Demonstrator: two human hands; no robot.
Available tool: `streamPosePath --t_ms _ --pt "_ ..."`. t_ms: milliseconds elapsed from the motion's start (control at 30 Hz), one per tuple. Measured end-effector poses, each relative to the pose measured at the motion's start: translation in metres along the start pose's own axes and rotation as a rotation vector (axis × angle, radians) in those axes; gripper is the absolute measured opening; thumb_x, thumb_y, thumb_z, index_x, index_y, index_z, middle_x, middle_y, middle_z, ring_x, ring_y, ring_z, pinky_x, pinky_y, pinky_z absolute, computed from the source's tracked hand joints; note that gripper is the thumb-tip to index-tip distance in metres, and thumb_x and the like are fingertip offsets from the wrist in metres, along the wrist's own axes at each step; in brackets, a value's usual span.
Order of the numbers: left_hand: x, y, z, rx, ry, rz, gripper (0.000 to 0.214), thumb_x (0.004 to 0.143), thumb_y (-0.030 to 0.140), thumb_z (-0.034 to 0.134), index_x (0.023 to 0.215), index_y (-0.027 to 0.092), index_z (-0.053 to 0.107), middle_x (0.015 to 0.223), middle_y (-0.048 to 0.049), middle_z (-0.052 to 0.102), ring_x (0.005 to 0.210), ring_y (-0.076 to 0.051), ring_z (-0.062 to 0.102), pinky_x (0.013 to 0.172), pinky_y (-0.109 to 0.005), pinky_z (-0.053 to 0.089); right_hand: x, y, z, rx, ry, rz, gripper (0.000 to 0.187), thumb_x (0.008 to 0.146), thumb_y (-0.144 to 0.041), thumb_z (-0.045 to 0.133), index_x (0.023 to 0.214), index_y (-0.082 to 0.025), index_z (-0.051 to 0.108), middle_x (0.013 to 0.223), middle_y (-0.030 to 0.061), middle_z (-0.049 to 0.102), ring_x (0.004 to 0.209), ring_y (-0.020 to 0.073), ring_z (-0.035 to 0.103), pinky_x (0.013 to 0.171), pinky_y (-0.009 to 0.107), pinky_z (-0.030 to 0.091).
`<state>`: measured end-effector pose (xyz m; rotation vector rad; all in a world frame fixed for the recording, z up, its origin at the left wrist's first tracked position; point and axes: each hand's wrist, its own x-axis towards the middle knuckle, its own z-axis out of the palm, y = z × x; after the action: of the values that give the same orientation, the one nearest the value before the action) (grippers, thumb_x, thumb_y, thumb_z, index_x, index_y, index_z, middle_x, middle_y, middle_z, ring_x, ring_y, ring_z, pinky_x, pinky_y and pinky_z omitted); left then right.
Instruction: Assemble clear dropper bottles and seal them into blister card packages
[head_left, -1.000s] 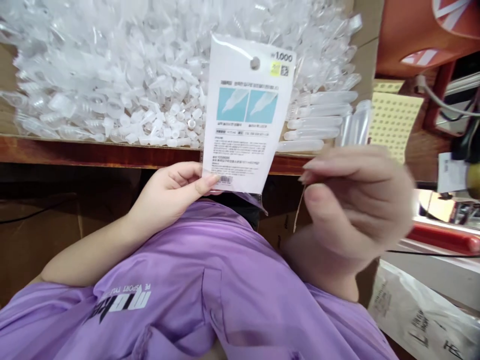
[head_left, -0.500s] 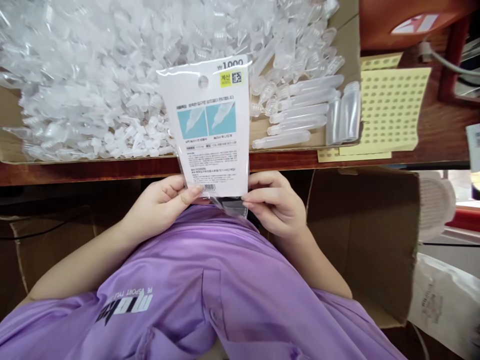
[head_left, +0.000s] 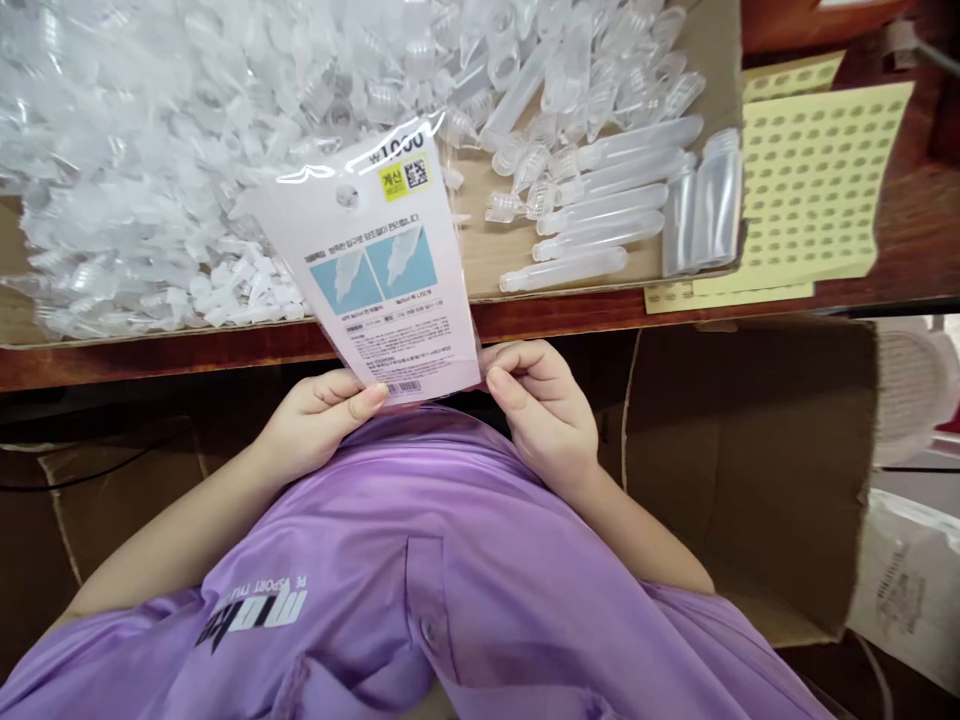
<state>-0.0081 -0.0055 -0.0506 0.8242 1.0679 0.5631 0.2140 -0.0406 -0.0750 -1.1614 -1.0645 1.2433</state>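
A flat clear plastic package with a white printed card (head_left: 379, 270) is held up in front of my body. The card bears a price, a yellow label, two blue pictures and small text. My left hand (head_left: 319, 415) pinches its lower left corner, thumb on the front and fingers mostly behind. My right hand (head_left: 547, 410) is closed at the lower right corner, thumb against the curled fingers, at the edge of the plastic. The package leans left, its top over the heap of clear plastic bottles and nozzle caps (head_left: 225, 130). What lies behind the card is hidden.
The bottles fill a shallow cardboard tray (head_left: 480, 280) on a dark wooden table (head_left: 562, 318). Slim tubes (head_left: 604, 220) lie at its right, beside two wider bottles (head_left: 712, 205). Yellow sticker sheets (head_left: 817, 190) lie farther right. An open cardboard box (head_left: 750, 450) stands below the table edge.
The package has tipped to the left, and the clear flap below its bottom edge no longer shows. My right thumb has come up to the front at the corner. The view has shifted slightly.
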Motion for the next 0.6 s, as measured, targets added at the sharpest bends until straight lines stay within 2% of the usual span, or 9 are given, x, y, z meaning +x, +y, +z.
streamPosePath --t_ms 133,367,500,600 --pt "-0.001 -0.007 -0.003 -0.043 0.000 -0.017 0.025 0.082 0.043 0.077 0.086 0.019 0.084 0.106 -0.0099 0.080 0.110 -0.031 0.071 0.109 -0.046 0.049 -0.001 -0.005 0.003 0.029 0.035 0.129 0.016 0.092 -0.033 0.065 0.084 -0.022 0.058 0.083 -0.0011 0.065 0.076 0.0112 0.061 0.074 0.026 0.050" --pt "-0.002 -0.016 -0.007 -0.062 0.057 0.042 0.032 0.085 0.048 0.072 0.082 0.018 0.082 0.091 -0.0087 0.081 0.094 -0.028 0.075 0.094 -0.044 0.058 0.002 -0.014 0.006 -0.006 0.042 0.298 0.033 0.084 -0.047 0.073 0.073 -0.019 0.059 0.069 -0.0013 0.063 0.065 0.0104 0.057 0.065 0.025 0.048" --pt "-0.003 -0.019 -0.012 0.009 0.059 0.051 0.036 0.086 0.051 0.070 0.076 0.017 0.080 0.091 -0.0083 0.081 0.090 -0.027 0.075 0.092 -0.041 0.058 0.006 -0.014 0.007 0.106 0.001 0.393 0.042 0.080 -0.054 0.075 0.070 -0.019 0.055 0.065 -0.0025 0.062 0.062 0.0094 0.059 0.064 0.024 0.049" --pt "-0.006 -0.020 -0.016 0.081 0.078 0.073 0.039 0.087 0.052 0.069 0.072 0.018 0.078 0.091 -0.0077 0.081 0.090 -0.027 0.075 0.089 -0.039 0.059 0.007 -0.012 0.008 0.219 -0.043 0.419 0.040 0.079 -0.052 0.077 0.078 -0.019 0.056 0.067 -0.0050 0.059 0.057 0.0064 0.055 0.057 0.020 0.047"
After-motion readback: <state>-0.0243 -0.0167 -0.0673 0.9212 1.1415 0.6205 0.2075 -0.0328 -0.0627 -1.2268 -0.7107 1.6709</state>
